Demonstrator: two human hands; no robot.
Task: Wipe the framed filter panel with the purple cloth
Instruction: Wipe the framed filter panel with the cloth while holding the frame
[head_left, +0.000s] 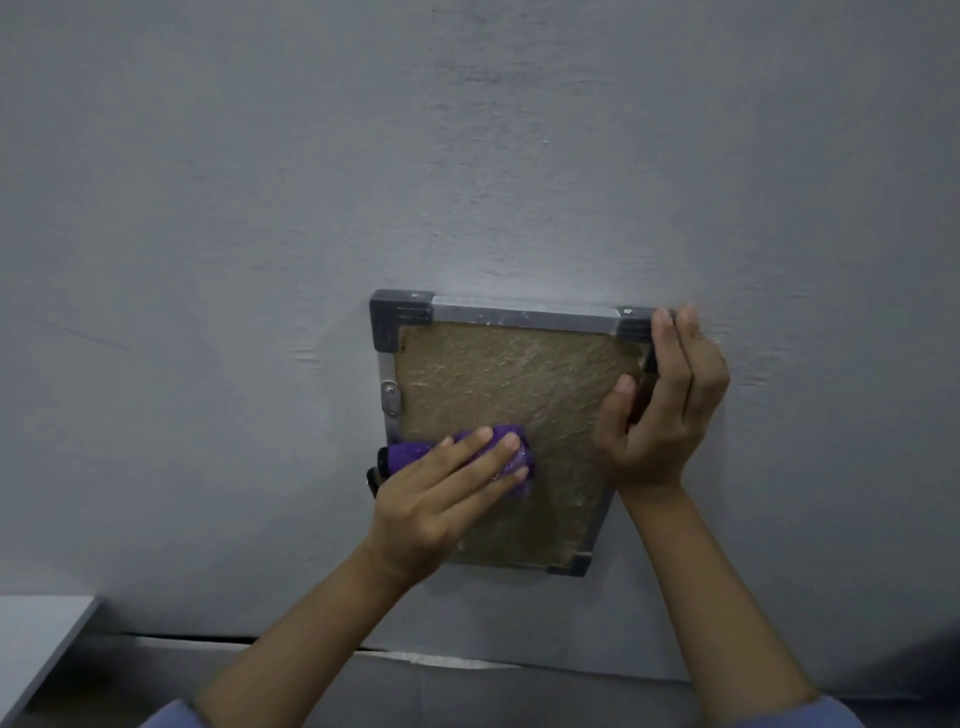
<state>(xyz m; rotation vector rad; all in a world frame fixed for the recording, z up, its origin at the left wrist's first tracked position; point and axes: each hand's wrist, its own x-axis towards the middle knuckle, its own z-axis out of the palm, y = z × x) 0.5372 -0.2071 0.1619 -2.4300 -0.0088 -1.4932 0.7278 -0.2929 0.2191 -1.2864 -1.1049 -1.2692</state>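
Note:
The framed filter panel (514, 379) lies flat on a grey surface, a brownish fibrous sheet inside a grey metal frame with dark corner pieces. The purple cloth (410, 451) sits bunched on the panel's left side, near the frame's left rail. My left hand (441, 499) presses the cloth down with straight fingers laid over it. My right hand (662, 405) grips the frame's right edge near the top right corner, with the thumb on the panel face and the fingers curled behind the rail.
The grey surface (208, 260) spreads wide around the panel. A white ledge (41, 634) shows at the lower left. A dark seam and pale strip (441, 660) run along the surface's near edge.

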